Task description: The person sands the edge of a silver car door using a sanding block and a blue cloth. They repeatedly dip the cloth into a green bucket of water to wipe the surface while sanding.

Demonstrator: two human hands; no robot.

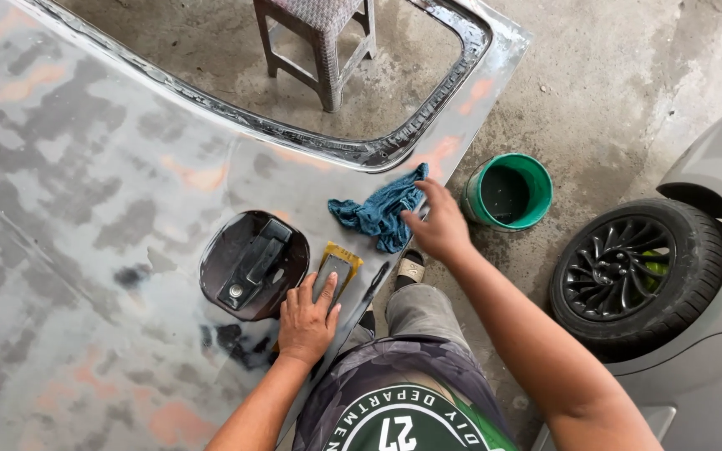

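Note:
My left hand (pixel 307 316) presses a yellow sanding block (pixel 338 269) flat on a sanded grey car door panel (pixel 85 209), just right of the dark recessed door handle (pixel 254 264). My right hand (pixel 439 226) grips the edge of a crumpled blue rag (pixel 380 213) that lies on the panel near its right edge, below the window opening (pixel 294 75).
A green bucket (pixel 508 191) stands on the concrete floor right of the panel. A grey car with a black wheel (pixel 635 272) is at the right. A stool (pixel 317 42) shows through the window opening. My sandalled foot (pixel 412 267) is by the panel's edge.

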